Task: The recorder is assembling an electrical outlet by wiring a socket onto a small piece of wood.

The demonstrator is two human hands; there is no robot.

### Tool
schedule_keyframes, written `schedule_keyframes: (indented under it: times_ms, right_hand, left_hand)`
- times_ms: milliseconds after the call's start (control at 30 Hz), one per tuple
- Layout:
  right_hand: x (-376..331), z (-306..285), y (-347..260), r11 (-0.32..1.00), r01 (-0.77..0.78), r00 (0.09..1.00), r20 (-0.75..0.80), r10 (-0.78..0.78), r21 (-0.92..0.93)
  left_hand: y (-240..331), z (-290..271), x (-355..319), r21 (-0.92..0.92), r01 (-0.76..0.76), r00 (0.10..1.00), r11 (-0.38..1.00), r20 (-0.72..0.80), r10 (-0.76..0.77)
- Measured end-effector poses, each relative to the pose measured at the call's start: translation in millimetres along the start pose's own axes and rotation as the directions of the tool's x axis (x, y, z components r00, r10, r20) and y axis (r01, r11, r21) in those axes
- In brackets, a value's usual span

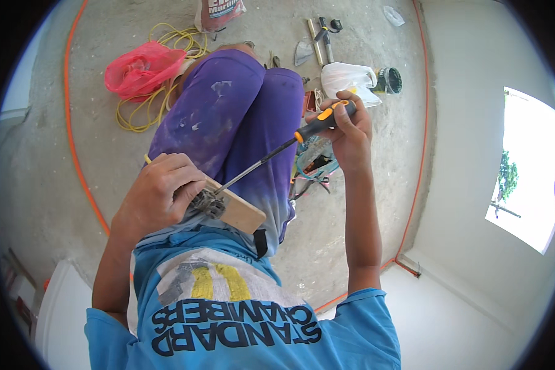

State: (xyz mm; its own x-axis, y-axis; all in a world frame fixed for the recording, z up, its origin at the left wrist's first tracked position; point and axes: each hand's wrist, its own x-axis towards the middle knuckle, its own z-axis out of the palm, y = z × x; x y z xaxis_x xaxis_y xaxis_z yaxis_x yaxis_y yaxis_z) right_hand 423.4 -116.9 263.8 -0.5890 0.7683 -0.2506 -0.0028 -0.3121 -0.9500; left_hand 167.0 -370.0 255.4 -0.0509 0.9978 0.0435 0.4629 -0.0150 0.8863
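Note:
My right hand [356,132] is wrapped round the black-and-orange handle of a long screwdriver [259,163]. Its steel shaft slants down to the left, and the tip meets a dark grey fitting [212,205] that looks like an electrical socket or switch mechanism. The fitting sits against a flat beige plate [245,214] over my lap. My left hand [166,188] grips the fitting and plate at their left end, fingers curled over the top. A short yellow bit [147,158] sticks out beside the knuckles; its kind is unclear. The fingers hide part of the fitting.
Beyond my purple-trousered legs [219,102], a pink plastic bag [143,69] lies by coiled yellow cable [129,127]. At right are a white bag [346,79], an open tin [389,80], a trowel [303,53] and long-handled tools. Orange conduit [68,98] runs along the concrete floor.

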Motion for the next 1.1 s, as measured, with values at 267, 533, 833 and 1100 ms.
schedule_keyframes:
  times_ms: [267,533,833,1100]
  right_hand:
    - [18.1,-10.5,-2.3,0.997,-0.025,0.999,0.034,0.027,-0.067]
    - [24.8,-26.7,1.3,0.998,0.007,0.999,0.051,-0.003,-0.068]
    - [21.4,-20.6,5.2,1.000,0.010,0.998,0.068,-0.009,-0.011]
    - [21.3,-26.8,11.6,0.999,-0.022,0.999,0.044,0.023,-0.023]
  left_hand:
    - [-6.8,10.7,-3.8,0.042,-0.011,1.000,0.999,0.005,0.010]
    - [-7.2,15.8,-1.7,0.026,-0.081,0.996,0.996,-0.031,0.082]
    - [-7.7,13.0,-3.7,0.024,-0.088,0.996,0.996,-0.027,0.089]
    - [-8.9,17.0,-4.6,0.017,-0.095,0.995,0.995,-0.040,0.096]
